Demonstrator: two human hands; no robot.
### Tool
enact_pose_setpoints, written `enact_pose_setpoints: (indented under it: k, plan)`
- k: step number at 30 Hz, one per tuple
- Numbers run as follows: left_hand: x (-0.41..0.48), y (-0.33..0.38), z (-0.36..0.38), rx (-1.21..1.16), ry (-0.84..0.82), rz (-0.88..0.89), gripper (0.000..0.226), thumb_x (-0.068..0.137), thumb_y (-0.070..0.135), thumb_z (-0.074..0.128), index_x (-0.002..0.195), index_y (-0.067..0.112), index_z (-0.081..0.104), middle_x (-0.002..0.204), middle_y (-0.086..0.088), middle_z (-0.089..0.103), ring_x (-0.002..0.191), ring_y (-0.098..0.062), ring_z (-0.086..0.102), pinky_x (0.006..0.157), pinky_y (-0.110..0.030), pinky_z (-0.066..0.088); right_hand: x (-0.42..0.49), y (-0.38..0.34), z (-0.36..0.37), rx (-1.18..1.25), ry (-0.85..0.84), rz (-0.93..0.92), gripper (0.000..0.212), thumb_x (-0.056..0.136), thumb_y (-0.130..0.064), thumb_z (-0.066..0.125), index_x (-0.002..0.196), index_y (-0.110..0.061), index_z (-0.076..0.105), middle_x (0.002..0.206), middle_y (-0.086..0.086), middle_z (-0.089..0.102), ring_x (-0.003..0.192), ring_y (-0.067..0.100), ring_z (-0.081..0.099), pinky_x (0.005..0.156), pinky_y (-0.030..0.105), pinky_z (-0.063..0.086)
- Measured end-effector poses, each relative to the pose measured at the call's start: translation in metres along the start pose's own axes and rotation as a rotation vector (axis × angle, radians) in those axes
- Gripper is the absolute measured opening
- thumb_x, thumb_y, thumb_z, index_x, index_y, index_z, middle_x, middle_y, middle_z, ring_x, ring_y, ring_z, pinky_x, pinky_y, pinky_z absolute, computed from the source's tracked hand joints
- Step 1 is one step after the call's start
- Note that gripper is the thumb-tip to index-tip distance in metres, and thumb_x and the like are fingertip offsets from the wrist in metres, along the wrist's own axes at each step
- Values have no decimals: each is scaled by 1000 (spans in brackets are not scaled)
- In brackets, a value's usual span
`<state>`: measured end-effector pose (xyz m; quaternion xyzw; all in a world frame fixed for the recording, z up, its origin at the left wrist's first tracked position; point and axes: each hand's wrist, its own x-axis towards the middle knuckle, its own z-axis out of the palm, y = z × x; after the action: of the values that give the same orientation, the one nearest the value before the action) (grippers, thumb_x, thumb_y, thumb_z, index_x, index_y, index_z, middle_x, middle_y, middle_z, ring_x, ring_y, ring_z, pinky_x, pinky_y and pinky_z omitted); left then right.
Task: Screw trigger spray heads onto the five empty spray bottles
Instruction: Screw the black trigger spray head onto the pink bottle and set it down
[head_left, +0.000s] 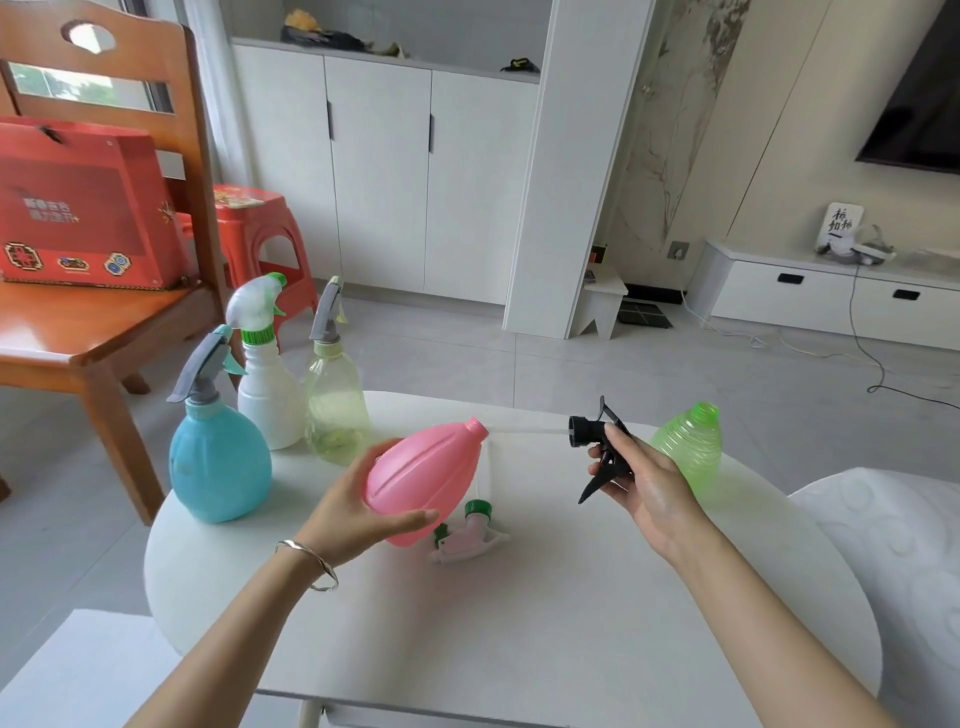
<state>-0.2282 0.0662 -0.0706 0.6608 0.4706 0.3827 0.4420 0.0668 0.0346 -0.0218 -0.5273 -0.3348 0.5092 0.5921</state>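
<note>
Holding the pink bottle (426, 480) tilted above the tabletop (519, 623) in the left hand (358, 512), fingers (410, 517) curled under its belly, thumb over the top, neck aimed to the right. Pinching the black trigger spray head (589, 431) in the right hand (644, 483), fingers (615, 434) closed on its body just behind the collar, trigger hanging down, clear dip tube (530, 430) reaching towards the neck, tip at or just short of the mouth; hard to tell which. Best now: line tube and neck up on one axis, feed the tube straight in without bending it against the rim, seat the collar square on the thread, then turn. Probably steadier to keep one hand fixed and rotate with the other only. Stop at firm resistance; back off and reseat on any crooked start. Apparently done already: blue bottle (218, 467), white bottle (270, 400) and clear bottle (335, 410), standing capped at the back left. Left to do: green bottle (688, 447), open-mouthed, just behind the right hand, with a white-and-green spray head (470, 538) lying on the tabletop beneath the pink bottle, presumably meant for it.
</note>
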Motion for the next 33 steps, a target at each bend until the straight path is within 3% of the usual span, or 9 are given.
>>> enact_pose_setpoints:
  k: [5, 9, 11, 16, 21, 23, 26, 30, 33]
  plan:
    - [-3, 0, 9, -23, -100, 1, 96, 40, 46, 85, 126, 36, 45, 115, 3, 59, 93, -5, 65, 69, -18, 54, -8, 5, 9, -226, -157, 11, 11, 88, -22, 61, 88, -16, 70, 72, 0, 64, 57, 9, 59, 65, 20, 49]
    - [-6, 5, 16, -184, -49, -101, 100, 27, 75, 78, 113, 33, 50, 113, 0, 62, 98, -13, 64, 71, -23, 55, -14, 9, 19, -307, -227, -36, 10, 84, -15, 66, 93, -16, 71, 63, -6, 62, 58, 8, 57, 67, 19, 49]
    - [-6, 9, 19, -364, -53, -182, 102, 25, 76, 77, 113, 29, 54, 113, -2, 66, 96, -16, 68, 73, -31, 57, -15, 7, 21, -310, -240, -62, 14, 82, -12, 68, 94, -19, 71, 61, -9, 64, 59, 7, 57, 66, 17, 49]
    - [-5, 13, 21, -573, -196, -336, 89, 40, 75, 71, 114, 27, 56, 90, -10, 72, 77, -26, 71, 57, -34, 59, -20, 4, 27, -285, -306, -107, 22, 81, -7, 68, 101, -15, 70, 81, -2, 74, 74, 11, 69, 66, 20, 53]
    - [-3, 13, 18, -550, -150, -162, 102, 37, 55, 89, 126, 19, 51, 118, -8, 68, 109, -22, 65, 82, -27, 56, -18, 4, 24, -284, -269, -51, 15, 84, -13, 65, 98, -18, 70, 76, -4, 73, 62, 10, 64, 67, 20, 54]
    - [-3, 13, 16, -550, -203, -177, 92, 47, 57, 85, 124, 22, 51, 117, -5, 69, 111, -19, 64, 88, -27, 54, -18, 7, 26, -291, -268, -34, 14, 85, -14, 65, 97, -18, 70, 75, -4, 71, 59, 9, 62, 68, 21, 55]
    - [-3, 12, 15, -532, -263, -287, 76, 56, 78, 61, 117, 35, 48, 117, -7, 66, 101, -20, 69, 83, -38, 57, -18, 11, 29, -241, -221, -30, 12, 84, -13, 66, 94, -19, 71, 77, -2, 70, 59, 9, 63, 66, 21, 55]
    - [-3, 9, 11, -523, -270, -165, 96, 43, 56, 86, 127, 32, 45, 129, -7, 60, 112, -19, 63, 82, -28, 56, -16, 10, 26, -100, -185, 62, 15, 84, -15, 66, 98, -15, 70, 83, 0, 70, 57, 10, 61, 64, 21, 54]
    - [-5, 13, 10, -565, -337, -224, 90, 53, 54, 83, 128, 20, 48, 123, -7, 66, 113, -21, 62, 82, -26, 55, -16, 7, 26, -92, -218, 96, 14, 84, -15, 65, 97, -14, 70, 80, -2, 70, 56, 11, 59, 62, 22, 54]
